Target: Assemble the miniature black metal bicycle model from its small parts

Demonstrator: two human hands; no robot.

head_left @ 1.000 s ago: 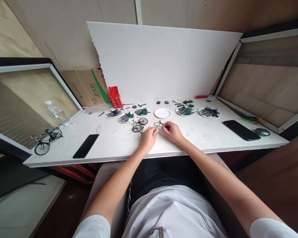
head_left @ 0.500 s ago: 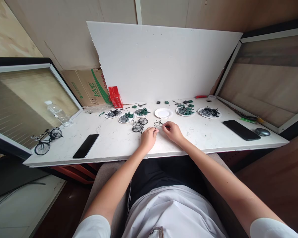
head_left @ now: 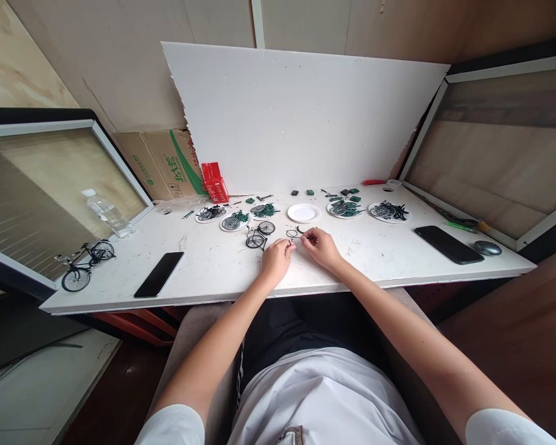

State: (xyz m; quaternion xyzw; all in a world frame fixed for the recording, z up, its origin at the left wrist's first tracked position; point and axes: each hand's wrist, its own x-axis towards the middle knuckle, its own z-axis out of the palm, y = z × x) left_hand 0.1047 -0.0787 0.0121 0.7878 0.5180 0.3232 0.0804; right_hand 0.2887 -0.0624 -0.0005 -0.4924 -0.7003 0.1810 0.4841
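Close together over the middle of the table, both my hands are pinched around small, thin, dark model bicycle parts (head_left: 292, 233); a thin ring and a curved black piece show between them. My left hand (head_left: 277, 258) is closed, fingertips pressed at the lower left of the ring. My right hand (head_left: 322, 247) is closed at the right end of the parts, its fingers hiding most of what they grip. Just left of my left hand lies a black model bicycle (head_left: 258, 235) with two spoked wheels. Beyond my hands stands a white paper plate (head_left: 304, 213).
Paper plates of black and green bicycle parts (head_left: 345, 209) line the back, with several small green and black blocks (head_left: 310, 192) behind. At left are another model bicycle (head_left: 86, 262), a bottle (head_left: 109, 213) and a phone (head_left: 159, 274); at right, a second phone (head_left: 448, 244) and a mouse (head_left: 487, 248).
The whole view has shifted very slightly. My hands keep the same pinched pose over the small parts, and nothing else has visibly moved.
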